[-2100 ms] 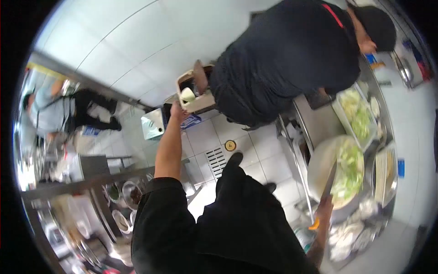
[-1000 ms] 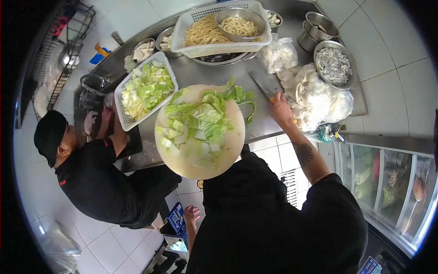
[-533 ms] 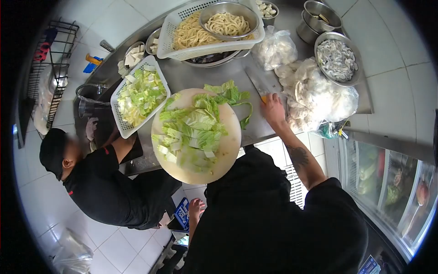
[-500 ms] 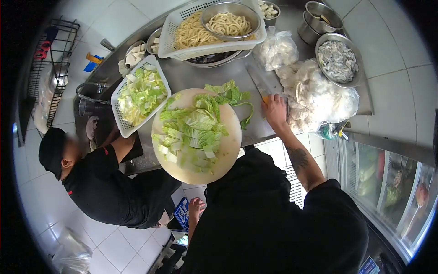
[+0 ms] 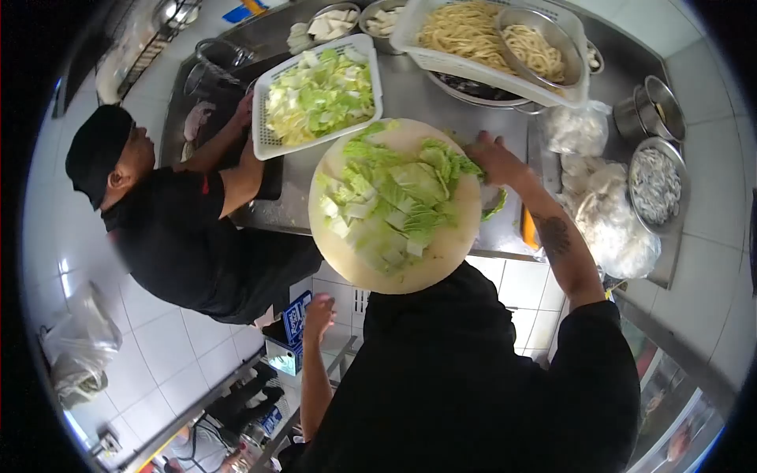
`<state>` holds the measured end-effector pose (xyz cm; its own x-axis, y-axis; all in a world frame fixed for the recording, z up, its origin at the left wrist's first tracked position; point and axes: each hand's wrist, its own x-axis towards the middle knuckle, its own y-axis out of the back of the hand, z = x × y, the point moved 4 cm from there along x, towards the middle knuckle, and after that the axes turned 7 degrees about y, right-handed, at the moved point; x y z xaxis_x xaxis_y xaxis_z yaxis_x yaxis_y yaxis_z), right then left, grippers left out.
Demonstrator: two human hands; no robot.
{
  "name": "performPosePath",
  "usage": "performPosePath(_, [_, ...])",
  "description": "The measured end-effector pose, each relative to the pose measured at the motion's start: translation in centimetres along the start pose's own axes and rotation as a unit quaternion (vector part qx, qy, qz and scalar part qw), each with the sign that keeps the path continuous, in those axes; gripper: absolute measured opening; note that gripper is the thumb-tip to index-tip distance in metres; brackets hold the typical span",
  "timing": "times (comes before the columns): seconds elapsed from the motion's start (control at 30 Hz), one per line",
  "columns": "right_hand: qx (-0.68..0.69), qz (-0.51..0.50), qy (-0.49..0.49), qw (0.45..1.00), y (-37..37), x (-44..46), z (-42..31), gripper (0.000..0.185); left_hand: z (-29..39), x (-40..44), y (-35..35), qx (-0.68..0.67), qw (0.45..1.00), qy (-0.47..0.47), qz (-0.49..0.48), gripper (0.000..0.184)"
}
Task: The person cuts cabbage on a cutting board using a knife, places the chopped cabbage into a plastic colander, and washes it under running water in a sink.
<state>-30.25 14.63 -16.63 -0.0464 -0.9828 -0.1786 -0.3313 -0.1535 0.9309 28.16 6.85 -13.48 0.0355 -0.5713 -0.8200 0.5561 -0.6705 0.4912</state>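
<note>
A round cutting board [image 5: 441,260] carries cut napa cabbage [image 5: 402,189], with pale stems at the left and green leaf pieces at the right. My right hand [image 5: 498,162] is at the board's right edge, fingers spread, close to the cabbage leaves; whether it touches them I cannot tell. Loose green leaf [image 5: 497,203] lies beside the board under that arm. An orange-handled knife [image 5: 530,229] rests on the counter to the right, its blade partly hidden. My left hand [image 5: 318,315] hangs below the board's left side, fingers loosely bent, holding nothing.
A co-worker [image 5: 181,213] stands at the sink on the left. A white basket of chopped cabbage [image 5: 319,94] adjoins the board. Behind are a noodle basket [image 5: 465,35] and bowls. At right sit plastic bags [image 5: 611,213] and a bowl of grey-white strips [image 5: 656,185].
My right hand has let go of the knife handle and moved left to the board's edge. The camera view has shifted, and the co-worker's head has turned.
</note>
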Motion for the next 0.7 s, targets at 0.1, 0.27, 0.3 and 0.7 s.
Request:
performPosePath(0.1, [0.101, 0.034, 0.096, 0.990, -0.5, 0.0, 0.4, 0.038, 6.8, -4.0, 0.5, -0.051, 0.993, -0.100, 0.044, 0.043])
performPosePath(0.27, [0.149, 0.172, -0.083, 0.970, 8.6, -3.5, -2.9, 0.022, 17.3, -10.3, -4.0, 0.018, 0.954, -0.284, 0.099, 0.094])
performPosePath(0.3, [0.140, 0.204, -0.114, 0.962, 10.9, -4.0, -4.7, 0.023, 18.9, -10.6, -4.9, 0.066, 0.941, -0.308, 0.121, 0.106])
performPosePath(0.7, [0.219, 0.056, -0.009, 0.974, 8.6, 1.9, -18.4, 0.073, 24.1, -10.6, -8.6, 0.309, 0.903, -0.268, 0.131, 0.115])
